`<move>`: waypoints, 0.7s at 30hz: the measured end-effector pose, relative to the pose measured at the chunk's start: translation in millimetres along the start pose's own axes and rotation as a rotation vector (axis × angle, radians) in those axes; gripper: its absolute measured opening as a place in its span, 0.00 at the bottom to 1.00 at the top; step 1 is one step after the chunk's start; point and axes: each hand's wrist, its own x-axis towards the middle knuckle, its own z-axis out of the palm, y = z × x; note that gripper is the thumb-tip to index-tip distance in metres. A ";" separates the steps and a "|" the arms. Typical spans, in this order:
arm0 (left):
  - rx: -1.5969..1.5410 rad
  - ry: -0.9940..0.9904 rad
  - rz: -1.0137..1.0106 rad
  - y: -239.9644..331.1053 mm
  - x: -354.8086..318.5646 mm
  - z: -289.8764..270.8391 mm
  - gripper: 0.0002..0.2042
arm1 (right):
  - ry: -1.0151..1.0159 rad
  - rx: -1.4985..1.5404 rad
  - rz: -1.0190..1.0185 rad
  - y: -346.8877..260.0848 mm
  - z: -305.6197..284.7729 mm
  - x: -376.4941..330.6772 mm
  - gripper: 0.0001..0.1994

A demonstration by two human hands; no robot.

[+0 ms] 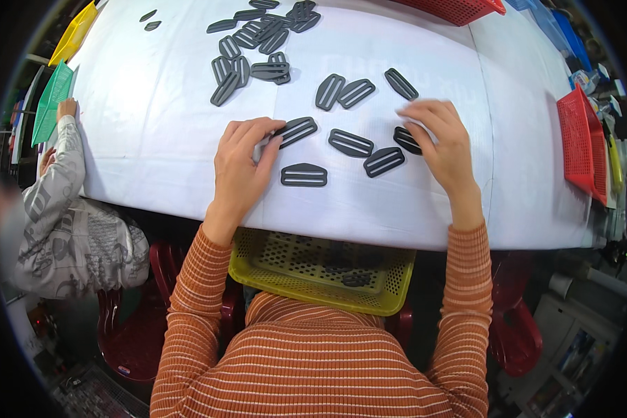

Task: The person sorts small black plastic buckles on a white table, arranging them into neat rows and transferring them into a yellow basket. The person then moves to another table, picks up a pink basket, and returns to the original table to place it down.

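My left hand (242, 164) pinches the left end of a dark grey plastic slide buckle (298, 131) between thumb and fingers, over the white table. My right hand (439, 139) is above the table with thumb and fingers a little apart, the fingertips blurred. Beneath it lies another slide buckle (405, 140), partly covered by the hand. Between my hands lie loose buckles: one buckle (350, 143) in the middle, a tilted buckle (384, 162) beside it, and a flat-lying buckle (304, 175) nearer me. Beyond my right hand lies a slanted buckle (401, 83).
A heap of slide buckles (261, 31) covers the table's far middle. On my lap, a yellow-green basket (313, 289) holds a few dark pieces. Red baskets (582, 146) stand at the right and far edges. At left, a person's sleeve (59, 164) reaches to a green basket (51, 104).
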 end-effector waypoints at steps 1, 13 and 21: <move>-0.031 0.005 -0.016 -0.1 1.5 0.9 0.10 | 0.021 -0.027 -0.063 0.9 8.7 12.3 0.08; -0.127 0.040 -0.099 0.5 2.8 -2.6 0.10 | -0.032 -0.102 -0.040 9.0 23.2 31.4 0.04; -0.152 0.019 -0.131 -2.7 3.8 -1.5 0.11 | -0.104 -0.016 0.039 -12.8 -6.6 -16.7 0.13</move>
